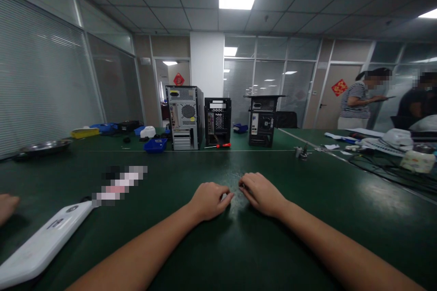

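My left hand (pixel 210 200) rests on the green tabletop (pixel 218 254), its fingers curled in toward the thumb. A small pale spot shows between thumb and finger; I cannot tell whether it is a held piece. Just to its right, with a narrow gap between them, my right hand (pixel 261 193) lies with fingers bent and closed. Whatever may be inside its fingers is hidden. Beyond both hands stand three computer cases: a large grey one (pixel 184 120), an open black one (pixel 217 116) and another black one (pixel 262 120). A red-handled screwdriver (pixel 223 145) lies before the middle case.
At left are a white flat object (pixel 51 236) marked 18, another person's hand (pixel 8 207), a metal tray (pixel 46 146) and a blue bin (pixel 155 145). Small metal parts (pixel 302 152), cables (pixel 382 170) and a white helmet (pixel 398 138) lie at right. Two people stand behind.
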`<state>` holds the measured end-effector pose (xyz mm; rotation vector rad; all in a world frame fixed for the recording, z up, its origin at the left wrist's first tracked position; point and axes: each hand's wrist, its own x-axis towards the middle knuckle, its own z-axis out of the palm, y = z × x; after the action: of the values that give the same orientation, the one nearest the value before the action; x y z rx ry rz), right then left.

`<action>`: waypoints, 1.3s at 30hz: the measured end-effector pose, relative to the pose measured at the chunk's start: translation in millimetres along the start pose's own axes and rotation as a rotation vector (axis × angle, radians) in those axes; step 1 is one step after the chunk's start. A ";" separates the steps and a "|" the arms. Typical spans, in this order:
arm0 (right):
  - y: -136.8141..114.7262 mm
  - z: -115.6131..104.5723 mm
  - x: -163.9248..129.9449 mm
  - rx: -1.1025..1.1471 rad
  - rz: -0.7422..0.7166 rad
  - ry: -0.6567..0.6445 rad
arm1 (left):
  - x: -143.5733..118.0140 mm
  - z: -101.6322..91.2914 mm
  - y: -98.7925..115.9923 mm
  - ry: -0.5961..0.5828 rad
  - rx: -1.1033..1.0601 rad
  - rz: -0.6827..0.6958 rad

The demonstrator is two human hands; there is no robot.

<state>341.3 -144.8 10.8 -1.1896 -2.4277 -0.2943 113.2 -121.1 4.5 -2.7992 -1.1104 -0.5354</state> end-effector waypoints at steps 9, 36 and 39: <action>133.4 12.7 -38.1 0.133 0.562 0.089 | 3.5 -1.4 -34.5 -0.041 0.066 -0.381; 173.7 -21.7 -71.0 0.147 0.717 0.188 | 1.3 -3.5 -29.2 -0.054 0.006 -0.357; 173.2 -21.1 -71.2 0.177 0.703 0.170 | 1.1 -1.8 -30.7 -0.045 0.016 -0.347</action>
<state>522.9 -96.5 -1.9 -1.7457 -1.7119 0.0348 92.6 -98.2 5.0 -2.6273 -1.6153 -0.4870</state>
